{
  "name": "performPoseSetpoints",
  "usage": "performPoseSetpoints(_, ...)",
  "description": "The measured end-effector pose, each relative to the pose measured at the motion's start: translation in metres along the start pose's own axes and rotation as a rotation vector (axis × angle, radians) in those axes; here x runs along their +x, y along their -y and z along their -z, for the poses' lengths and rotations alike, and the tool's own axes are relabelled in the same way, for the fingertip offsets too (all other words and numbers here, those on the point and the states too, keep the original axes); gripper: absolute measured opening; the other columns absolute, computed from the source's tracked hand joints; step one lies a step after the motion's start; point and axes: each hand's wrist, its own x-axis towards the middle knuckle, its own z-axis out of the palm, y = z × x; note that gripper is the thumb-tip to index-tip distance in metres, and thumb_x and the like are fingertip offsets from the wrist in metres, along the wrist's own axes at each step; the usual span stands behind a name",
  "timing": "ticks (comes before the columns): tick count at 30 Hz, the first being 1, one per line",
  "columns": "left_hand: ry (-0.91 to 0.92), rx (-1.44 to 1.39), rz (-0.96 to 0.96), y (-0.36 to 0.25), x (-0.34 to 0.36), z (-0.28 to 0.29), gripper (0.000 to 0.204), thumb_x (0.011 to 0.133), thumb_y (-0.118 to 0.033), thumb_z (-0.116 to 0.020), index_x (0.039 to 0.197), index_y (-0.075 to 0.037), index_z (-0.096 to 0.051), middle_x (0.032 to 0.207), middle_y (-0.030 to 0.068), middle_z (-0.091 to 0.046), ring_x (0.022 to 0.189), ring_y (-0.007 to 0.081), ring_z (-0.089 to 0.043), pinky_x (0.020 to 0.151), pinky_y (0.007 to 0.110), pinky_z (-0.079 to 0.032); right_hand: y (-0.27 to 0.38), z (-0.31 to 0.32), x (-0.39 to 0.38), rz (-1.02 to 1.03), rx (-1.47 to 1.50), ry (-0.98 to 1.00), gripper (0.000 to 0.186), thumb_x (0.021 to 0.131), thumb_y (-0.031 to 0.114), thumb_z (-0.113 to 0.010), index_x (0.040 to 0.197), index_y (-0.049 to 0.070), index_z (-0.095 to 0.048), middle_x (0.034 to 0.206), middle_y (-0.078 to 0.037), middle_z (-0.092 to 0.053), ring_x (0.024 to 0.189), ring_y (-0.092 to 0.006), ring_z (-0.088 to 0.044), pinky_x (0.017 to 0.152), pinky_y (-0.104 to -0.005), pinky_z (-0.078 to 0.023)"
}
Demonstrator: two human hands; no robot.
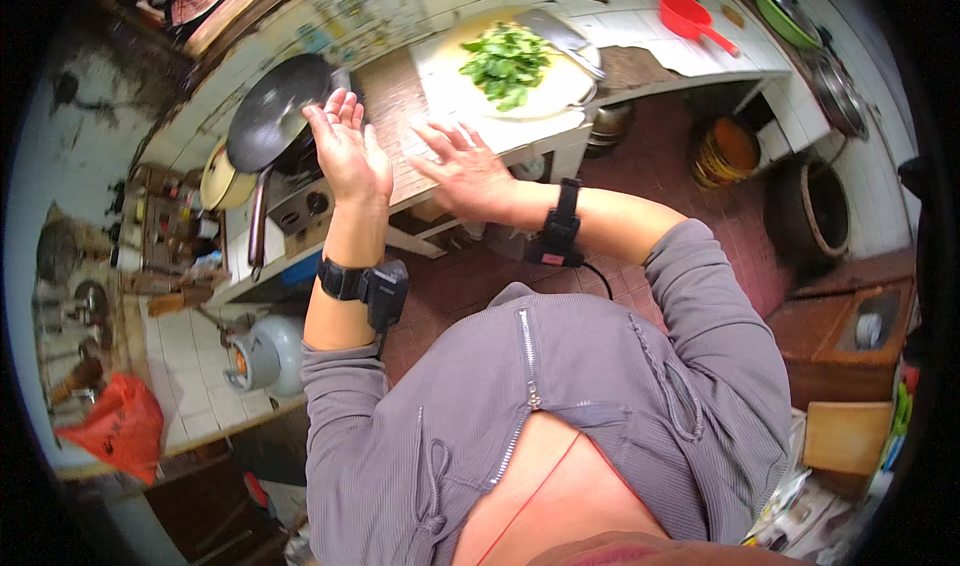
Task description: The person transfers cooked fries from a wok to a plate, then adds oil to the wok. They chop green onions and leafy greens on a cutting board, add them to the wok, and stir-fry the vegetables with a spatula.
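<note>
My left hand (352,156) is raised palm up beside the black wok (270,106), its fingers apart and nothing in it. The wok sits on a stove (302,206) and its long dark handle points toward me. Over the front edge of the counter, my right hand (468,171) is held back up with fingers spread, also empty. Past it lies a heap of chopped green leaves (505,63) on a pale round cutting board (450,76). A cleaver (552,28) rests at the board's far right side. Both my wrists carry black strapped devices.
A red plastic ladle (690,18) lies on the white counter (640,56) at the back right. Below stand a woven basket (715,171) and a large dark jar (815,211). To the left are a gas cylinder (272,354), a red bag (122,421) and a yellowish lid (222,178).
</note>
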Motion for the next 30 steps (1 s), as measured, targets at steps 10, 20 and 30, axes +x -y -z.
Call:
performPoseSetpoints(10, 0.209, 0.751, 0.101, 0.205, 0.051, -0.082, 0.054, 0.075, -0.025, -0.065, 0.118, 0.003, -0.046, 0.114, 0.0162, -0.052, 0.107, 0.0244, -0.047, 0.092, 0.033, -0.036, -0.180, 0.017, -0.158, -0.572, -0.142, 0.405, 0.048, 0.068, 0.018, -0.065, 0.113, 0.009, -0.052, 0.126, -0.017, -0.040, 0.112, -0.0314, -0.043, 0.093, -0.0417, -0.037)
performPoseSetpoints(20, 0.422, 1.728, -0.293, 0.347, 0.161, -0.158, 0.054, 0.073, -0.037, -0.061, 0.122, -0.016, -0.048, 0.131, 0.0127, -0.039, 0.124, 0.0307, -0.029, 0.103, 0.055, -0.012, -0.351, -0.028, -0.107, -0.739, -0.142, 0.318, 0.044, 0.070, 0.012, -0.060, 0.112, 0.005, -0.048, 0.111, -0.014, -0.047, 0.100, -0.0330, -0.050, 0.081, -0.0427, -0.046)
performPoseSetpoints(30, 0.550, 1.970, -0.298, 0.414, 0.241, -0.184, 0.056, 0.075, -0.039, -0.061, 0.120, -0.010, -0.047, 0.128, 0.0144, -0.040, 0.125, 0.0313, -0.029, 0.105, 0.054, -0.012, -0.452, -0.074, -0.070, -0.823, 0.043, 0.484, 0.057, 0.070, 0.006, -0.053, 0.125, 0.004, -0.034, 0.109, -0.019, -0.048, 0.101, -0.0360, -0.049, 0.081, -0.0451, -0.045)
